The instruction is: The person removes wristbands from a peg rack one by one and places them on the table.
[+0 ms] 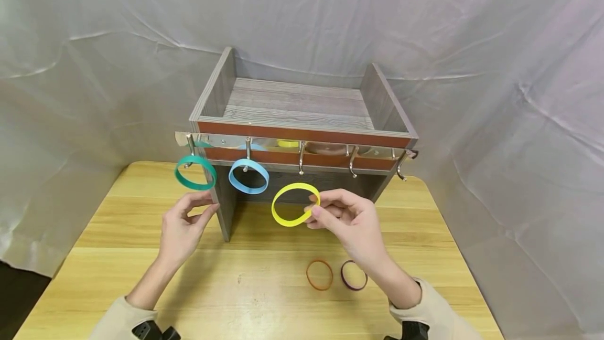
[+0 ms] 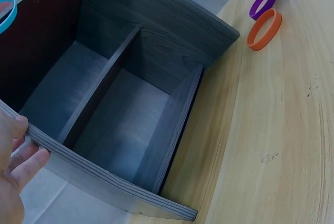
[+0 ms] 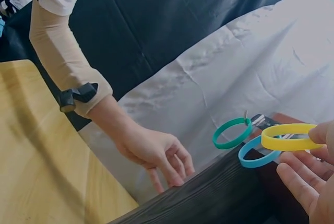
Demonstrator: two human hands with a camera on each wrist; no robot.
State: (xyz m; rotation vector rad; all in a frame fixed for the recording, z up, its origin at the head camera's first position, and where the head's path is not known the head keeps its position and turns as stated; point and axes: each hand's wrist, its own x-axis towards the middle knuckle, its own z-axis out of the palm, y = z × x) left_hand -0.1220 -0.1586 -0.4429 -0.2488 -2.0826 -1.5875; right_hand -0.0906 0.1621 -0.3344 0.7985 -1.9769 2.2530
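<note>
My right hand pinches a yellow silicone wristband between thumb and fingers, just below the middle hook of the rack. At the grey wooden shelf, my left hand grips the front edge of the left side panel. A green wristband hangs from the leftmost hook, and a light blue wristband hangs from the second. In the right wrist view, the yellow band overlaps part of the blue one.
An orange wristband and a purple wristband lie on the wooden table, in front of the shelf. Two more metal hooks stick out on the right of the strip. Grey cloth surrounds the table at the back and sides.
</note>
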